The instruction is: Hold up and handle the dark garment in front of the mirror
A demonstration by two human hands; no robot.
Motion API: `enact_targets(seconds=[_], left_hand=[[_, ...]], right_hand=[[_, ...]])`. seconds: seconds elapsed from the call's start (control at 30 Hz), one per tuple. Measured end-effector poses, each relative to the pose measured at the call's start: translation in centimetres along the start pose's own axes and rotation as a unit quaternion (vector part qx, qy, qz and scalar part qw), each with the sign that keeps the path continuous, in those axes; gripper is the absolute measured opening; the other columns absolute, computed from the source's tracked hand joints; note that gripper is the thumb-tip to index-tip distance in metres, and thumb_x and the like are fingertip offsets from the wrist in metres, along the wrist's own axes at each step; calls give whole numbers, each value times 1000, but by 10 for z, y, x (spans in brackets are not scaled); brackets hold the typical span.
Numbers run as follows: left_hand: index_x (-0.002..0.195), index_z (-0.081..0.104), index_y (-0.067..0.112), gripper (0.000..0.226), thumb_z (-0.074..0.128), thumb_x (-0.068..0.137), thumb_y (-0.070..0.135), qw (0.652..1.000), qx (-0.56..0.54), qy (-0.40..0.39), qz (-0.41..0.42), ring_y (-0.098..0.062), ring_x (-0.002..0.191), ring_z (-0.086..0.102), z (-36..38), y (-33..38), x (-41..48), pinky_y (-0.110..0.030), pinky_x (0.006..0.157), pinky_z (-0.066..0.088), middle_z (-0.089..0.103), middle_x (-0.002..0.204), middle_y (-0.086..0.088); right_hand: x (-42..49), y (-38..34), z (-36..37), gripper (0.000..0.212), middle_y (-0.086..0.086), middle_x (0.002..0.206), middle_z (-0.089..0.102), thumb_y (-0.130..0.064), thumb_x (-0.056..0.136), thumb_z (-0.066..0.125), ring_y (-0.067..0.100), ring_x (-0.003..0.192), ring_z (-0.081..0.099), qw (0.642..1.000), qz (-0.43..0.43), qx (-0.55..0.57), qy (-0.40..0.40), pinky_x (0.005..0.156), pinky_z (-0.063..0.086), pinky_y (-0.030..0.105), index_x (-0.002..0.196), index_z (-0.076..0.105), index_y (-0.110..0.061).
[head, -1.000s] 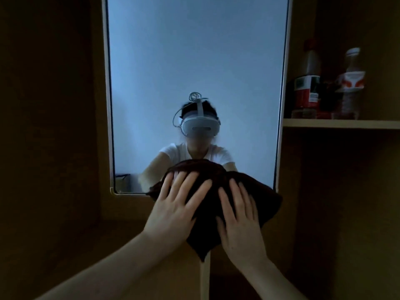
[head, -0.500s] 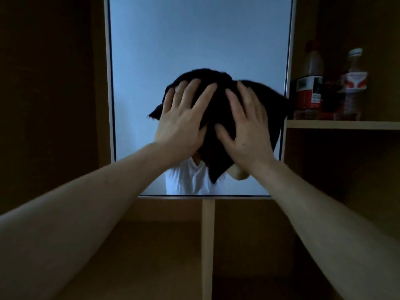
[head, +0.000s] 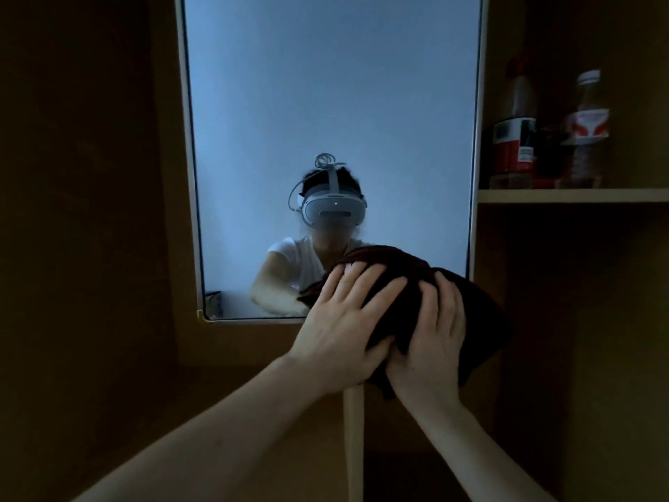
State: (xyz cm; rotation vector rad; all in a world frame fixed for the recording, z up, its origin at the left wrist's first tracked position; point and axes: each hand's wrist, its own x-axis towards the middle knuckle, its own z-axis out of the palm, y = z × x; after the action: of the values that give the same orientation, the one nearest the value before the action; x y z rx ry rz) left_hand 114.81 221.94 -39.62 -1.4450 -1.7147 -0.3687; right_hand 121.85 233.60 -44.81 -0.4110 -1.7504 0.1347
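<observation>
A tall mirror (head: 325, 103) in a pale frame hangs on a dim wooden wall. A dark cloth (head: 474, 313) lies bunched over the mirror's lower right corner. My left hand (head: 344, 320) presses flat on the cloth with spread, straight fingers. My right hand (head: 434, 331) presses beside it, its fingers slightly bent over the cloth's bulge. The mirror reflects a person in a white shirt wearing a headset.
A wooden shelf (head: 572, 195) to the right of the mirror carries a red-labelled bottle (head: 514, 139) and a clear bottle with a white label (head: 588, 135). A pale vertical divider (head: 353, 440) runs down below the mirror. The surroundings are dark wood panels.
Both hands slid the cloth up the mirror to its middle, then back down. They now sit lower and further right, over the bottom right corner.
</observation>
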Motion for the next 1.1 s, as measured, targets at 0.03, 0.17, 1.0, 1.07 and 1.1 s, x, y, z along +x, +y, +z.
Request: enact_targets(seconds=[0.03, 0.17, 1.0, 1.07, 1.1], left_hand=[[141, 40, 21, 60, 48, 86, 43, 999, -52, 2, -9, -21, 136, 28, -9, -5, -3, -37, 116, 15, 39, 144, -3], [117, 61, 12, 33, 56, 88, 27, 955, -176, 159, -180, -11, 112, 44, -51, -44, -31, -23, 99, 37, 50, 122, -4], [133, 50, -1, 88, 48, 81, 70, 599, -562, 72, -566, -25, 103, 60, -74, -136, -57, -36, 97, 45, 55, 130, -20], [133, 51, 2, 88, 45, 81, 72, 612, -547, 63, -568, -26, 111, 57, -73, -136, -57, -37, 101, 43, 56, 129, -17], [133, 51, 4, 89, 45, 79, 74, 613, -545, 57, -569, -26, 112, 56, -73, -136, -57, -39, 103, 41, 57, 129, -15]], right_hand=[[3, -8, 3, 71, 17, 145, 30, -28, 76, 68, 36, 137, 24, 1000, 20, 8, 10, 109, 26, 57, 134, 31, -12], [3, -5, 0, 76, 15, 148, 26, -24, 74, 74, 35, 139, 20, 998, 31, 45, -17, 110, 23, 59, 136, 31, -14], [0, -36, 9, 50, 15, 144, 39, -12, 81, 39, 37, 133, 34, 969, -214, -66, -109, 104, 35, 58, 131, 47, -16], [1, 3, -14, 47, 18, 144, 37, -3, 86, 41, 40, 133, 34, 986, -133, -63, -73, 102, 34, 62, 132, 48, -9], [1, 11, -20, 45, 19, 146, 35, 1, 89, 41, 39, 135, 32, 994, -76, -41, -63, 104, 31, 63, 133, 49, -5]])
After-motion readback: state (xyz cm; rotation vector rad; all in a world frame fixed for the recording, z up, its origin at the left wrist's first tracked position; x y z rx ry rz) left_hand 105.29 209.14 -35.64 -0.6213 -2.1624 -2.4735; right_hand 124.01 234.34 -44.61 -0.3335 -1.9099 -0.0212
